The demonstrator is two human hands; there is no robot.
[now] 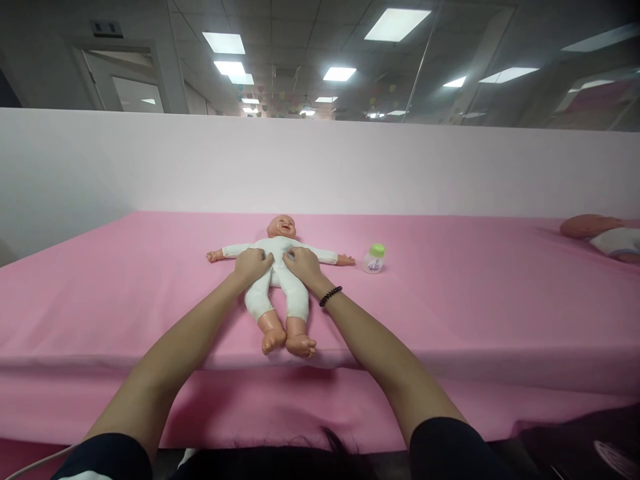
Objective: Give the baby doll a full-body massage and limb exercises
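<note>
A baby doll point(279, 265) in a white body suit lies on its back, its head at the far end and its bare feet towards me. Its arms stretch out to both sides. My left hand point(252, 265) is closed at one side of the doll's torso, thumb on the belly and fingers curled. On the opposite side, my right hand point(303, 264) grips the torso in the same way, with a dark bead bracelet point(331, 296) on its wrist. The fingertips of both hands are hidden. Beside the doll's hand on the right stands a small clear bottle point(374, 261) with a green cap.
The doll lies on a table with a pink cover point(450, 293), close to its front edge. Behind it rises a low white partition point(320, 167). Another doll point(595, 230) lies at the far right. A dark item point(585, 440) is at the lower right corner.
</note>
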